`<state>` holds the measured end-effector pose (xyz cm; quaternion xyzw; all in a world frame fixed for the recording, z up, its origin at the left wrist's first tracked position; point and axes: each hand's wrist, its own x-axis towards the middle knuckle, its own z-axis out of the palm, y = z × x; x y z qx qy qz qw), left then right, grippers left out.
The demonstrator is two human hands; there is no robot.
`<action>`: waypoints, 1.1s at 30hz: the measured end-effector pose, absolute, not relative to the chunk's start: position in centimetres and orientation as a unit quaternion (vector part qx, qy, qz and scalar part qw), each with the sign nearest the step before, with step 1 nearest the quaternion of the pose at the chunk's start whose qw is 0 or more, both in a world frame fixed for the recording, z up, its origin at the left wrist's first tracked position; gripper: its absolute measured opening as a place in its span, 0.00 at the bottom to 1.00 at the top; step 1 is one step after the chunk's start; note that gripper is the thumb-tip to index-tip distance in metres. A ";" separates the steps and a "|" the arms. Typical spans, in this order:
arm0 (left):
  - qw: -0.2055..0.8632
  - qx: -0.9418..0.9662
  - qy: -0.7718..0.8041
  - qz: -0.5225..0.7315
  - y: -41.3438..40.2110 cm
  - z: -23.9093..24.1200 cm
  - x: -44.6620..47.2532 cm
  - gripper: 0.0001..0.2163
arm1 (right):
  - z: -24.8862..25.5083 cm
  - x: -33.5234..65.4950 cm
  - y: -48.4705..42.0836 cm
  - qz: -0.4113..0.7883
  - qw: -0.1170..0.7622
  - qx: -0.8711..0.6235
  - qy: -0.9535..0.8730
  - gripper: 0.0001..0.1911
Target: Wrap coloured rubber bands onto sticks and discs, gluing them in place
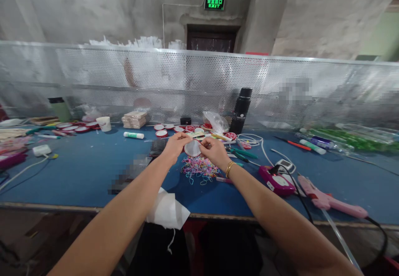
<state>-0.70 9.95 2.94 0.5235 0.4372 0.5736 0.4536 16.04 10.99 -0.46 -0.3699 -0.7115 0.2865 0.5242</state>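
Both my hands meet over the middle of the table, around a small round red-rimmed disc (192, 148) with a pale, shiny face. My left hand (176, 144) pinches its left edge, and the fingers of my right hand (215, 149) close on its right edge. Just below the disc lies a loose pile of small colourful rubber bands (199, 170). More red-rimmed discs (161, 134) lie beyond my hands, some showing a red and white pattern. A gold bracelet (230, 168) circles my right wrist.
A black flask (241, 110) stands near the perforated metal screen (149, 72). To the right are green-handled pliers (245, 153), a purple box (276, 180) with cables and a pink glue gun (330, 199). A glue stick (134, 135), wooden pieces (134, 119) and a white cup (104, 123) sit left.
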 end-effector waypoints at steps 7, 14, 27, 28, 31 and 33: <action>0.479 0.584 0.376 0.537 10.1 2.8 -0.6 0.21 | 0.1 16.8 11.5 0.431 0.549 -0.398 -0.596 0.12; 0.364 0.723 0.327 0.488 10.4 2.4 -0.8 0.29 | -0.1 17.1 12.1 0.388 0.584 -0.389 -0.597 0.15; 0.192 0.827 0.333 0.411 11.0 1.9 -1.4 0.28 | -0.3 17.3 12.3 0.353 0.584 -0.392 -0.617 0.12; 0.181 0.828 0.337 0.410 11.0 1.9 -1.4 0.28 | -0.3 17.2 12.3 0.351 0.583 -0.392 -0.619 0.12; 0.154 0.833 0.346 0.404 11.0 1.9 -1.5 0.27 | -0.2 17.2 12.0 0.340 0.581 -0.392 -0.627 0.12; 0.144 0.834 0.350 0.402 10.9 2.0 -1.5 0.27 | -0.1 17.2 11.8 0.333 0.580 -0.394 -0.630 0.12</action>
